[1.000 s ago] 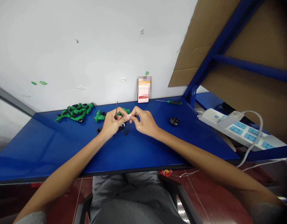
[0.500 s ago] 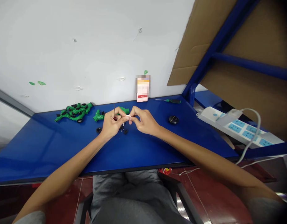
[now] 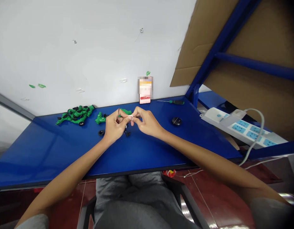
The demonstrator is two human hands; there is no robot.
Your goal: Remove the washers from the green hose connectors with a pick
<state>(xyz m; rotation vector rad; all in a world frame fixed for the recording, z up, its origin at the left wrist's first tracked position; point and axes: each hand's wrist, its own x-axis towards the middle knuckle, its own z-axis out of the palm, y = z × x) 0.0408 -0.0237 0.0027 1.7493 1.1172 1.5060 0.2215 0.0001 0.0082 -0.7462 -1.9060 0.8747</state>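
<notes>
Both hands meet above the middle of the blue table (image 3: 53, 149). My left hand (image 3: 115, 126) is closed around a thin dark tool with a red handle (image 3: 118, 114), its shaft pointing up. My right hand (image 3: 147, 122) pinches a small white part (image 3: 130, 117) that my left fingertips also touch. A green plastic fitting (image 3: 126, 111) lies just behind the hands. Small black parts (image 3: 128, 133) lie on the table under them, partly hidden.
A pile of green fittings (image 3: 76, 114) lies at the back left, with one more green fitting (image 3: 100, 119) and a black ring (image 3: 101, 133) nearer. A black round cap (image 3: 177, 121), a green-handled screwdriver (image 3: 173, 102), a small box (image 3: 145, 90) and a power strip (image 3: 242, 128) are to the right.
The hands stayed together and shifted slightly. The tool's shaft has tipped lower in my left hand, showing less above the fingers.
</notes>
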